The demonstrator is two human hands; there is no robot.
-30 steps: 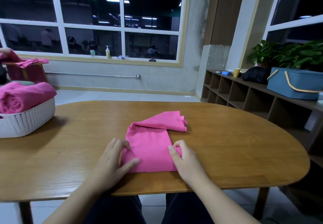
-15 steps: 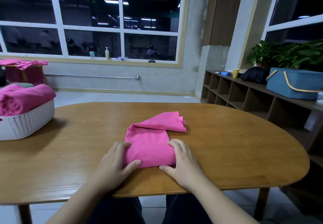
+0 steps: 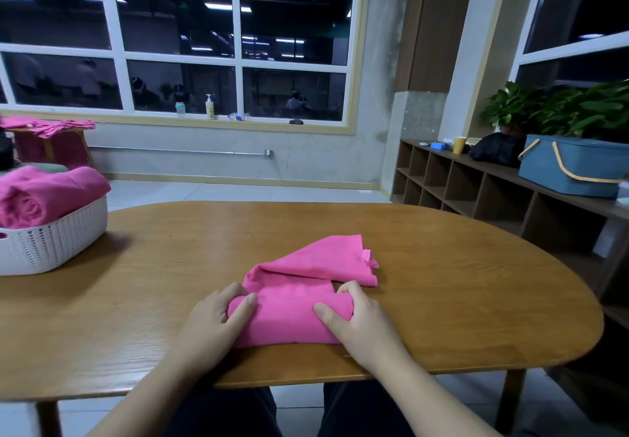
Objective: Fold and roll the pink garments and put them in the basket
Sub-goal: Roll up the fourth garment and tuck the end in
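A pink garment (image 3: 299, 286) lies folded on the wooden table (image 3: 459, 300) in front of me, its near end wound into a thick roll. My left hand (image 3: 218, 320) grips the roll's left end, thumb on top. My right hand (image 3: 354, 317) grips the right end the same way. The garment's far part still lies flat, with a folded flap pointing right. A white woven basket (image 3: 58, 242) stands at the table's left edge and holds rolled pink garments (image 3: 44, 191).
More pink cloth (image 3: 51, 126) hangs over a wooden stool at the far left. Along the right wall runs a low cubby shelf (image 3: 476, 191) bearing a blue hamper (image 3: 571, 167), a black bag and plants. Tiled floor lies beyond the table.
Both hands have rolled the garment's near edge away from me, so the flat folded end has become a thick roll under curled fingers.
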